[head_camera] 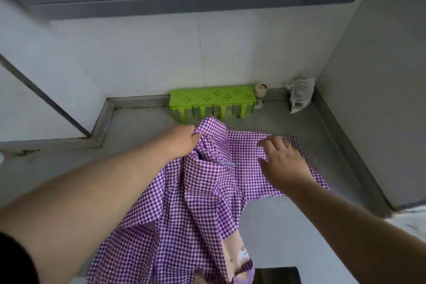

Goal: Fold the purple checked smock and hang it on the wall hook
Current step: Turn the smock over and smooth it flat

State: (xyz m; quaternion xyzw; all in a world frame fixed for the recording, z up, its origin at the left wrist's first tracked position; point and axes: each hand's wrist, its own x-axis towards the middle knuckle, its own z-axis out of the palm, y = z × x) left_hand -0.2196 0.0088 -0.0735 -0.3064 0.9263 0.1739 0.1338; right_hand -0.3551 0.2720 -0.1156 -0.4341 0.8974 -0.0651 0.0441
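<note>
The purple checked smock (202, 191) lies spread and rumpled across a grey steel counter (138, 127), with its lower part hanging over the near edge. My left hand (182, 140) grips a bunched fold at the smock's far left top. Over the right part of the cloth, my right hand (283, 161) has its fingers spread and relaxed, touching or just above the fabric. A pale patch with a cartoon print shows near the smock's bottom edge. No wall hook is in view.
A green plastic box (212, 104) with small drawers stands against the back wall. Beside it are a small beige roll (260, 91) and a crumpled plastic bag (299, 93) in the corner. A white wall panel (380, 76) closes off the right side. A dark object (276, 275) lies at the bottom edge.
</note>
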